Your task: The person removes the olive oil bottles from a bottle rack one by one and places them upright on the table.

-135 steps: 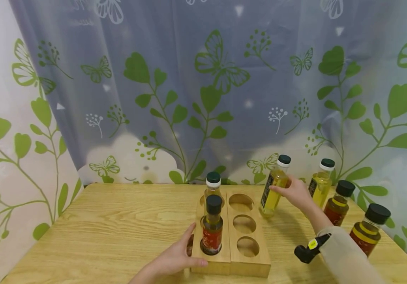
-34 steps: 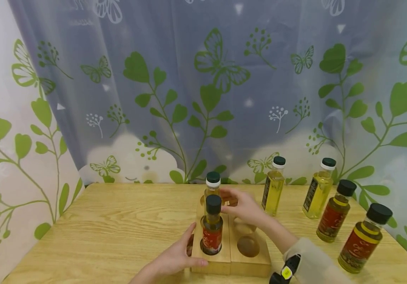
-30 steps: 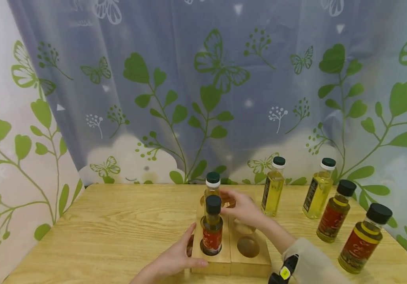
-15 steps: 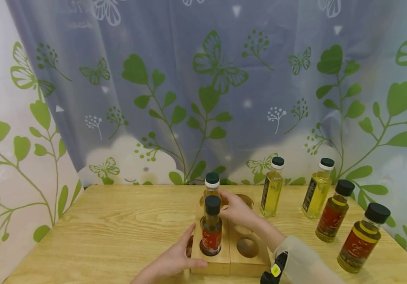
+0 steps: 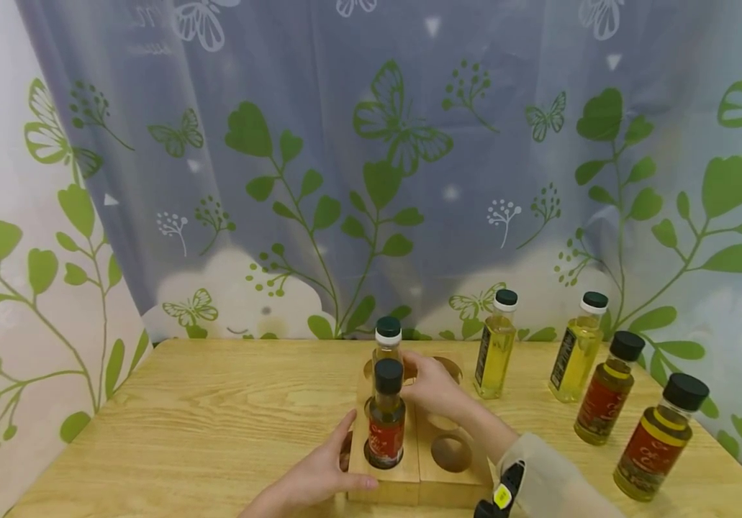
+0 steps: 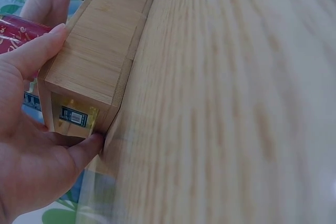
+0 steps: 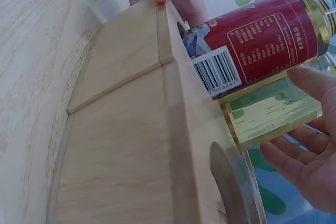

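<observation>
While our left hand (image 5: pixel 320 464) grips the light-wood rack (image 5: pixel 448 493) at its near-left corner, our right hand (image 5: pixel 437 388), hold unclear, reaches around the green-capped clear-glass bottle (image 5: pixel 388 337) in the left row; tilting could strike the red-labelled, black-capped bottle (image 5: pixel 386 434).

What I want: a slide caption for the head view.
Left hand gripping a wooden rack, right hand at its green-capped bottle, four more bottles standing to the right.
</observation>
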The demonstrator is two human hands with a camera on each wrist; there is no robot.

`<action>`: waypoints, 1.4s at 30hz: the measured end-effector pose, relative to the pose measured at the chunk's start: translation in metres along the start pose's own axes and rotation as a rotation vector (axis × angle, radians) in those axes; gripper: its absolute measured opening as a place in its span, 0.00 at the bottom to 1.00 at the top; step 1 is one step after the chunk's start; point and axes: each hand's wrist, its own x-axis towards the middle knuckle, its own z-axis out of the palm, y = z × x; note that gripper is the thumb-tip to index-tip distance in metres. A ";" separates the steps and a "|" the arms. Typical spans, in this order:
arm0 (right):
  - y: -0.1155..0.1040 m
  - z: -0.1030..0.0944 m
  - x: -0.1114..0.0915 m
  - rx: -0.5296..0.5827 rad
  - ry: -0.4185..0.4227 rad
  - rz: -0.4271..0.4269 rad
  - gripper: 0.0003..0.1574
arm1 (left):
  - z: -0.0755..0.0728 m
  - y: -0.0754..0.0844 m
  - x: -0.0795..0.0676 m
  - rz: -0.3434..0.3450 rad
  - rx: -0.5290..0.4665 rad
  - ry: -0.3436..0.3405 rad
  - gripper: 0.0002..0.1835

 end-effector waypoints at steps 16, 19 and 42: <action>-0.004 -0.007 0.001 0.029 0.007 0.032 0.31 | 0.000 0.005 0.001 -0.014 0.013 0.015 0.59; -0.008 -0.011 0.003 0.022 0.012 0.020 0.33 | -0.001 0.007 0.001 -0.028 -0.005 0.012 0.58; -0.021 -0.042 0.000 0.109 0.033 0.041 0.32 | 0.000 0.008 0.001 -0.061 -0.073 0.001 0.58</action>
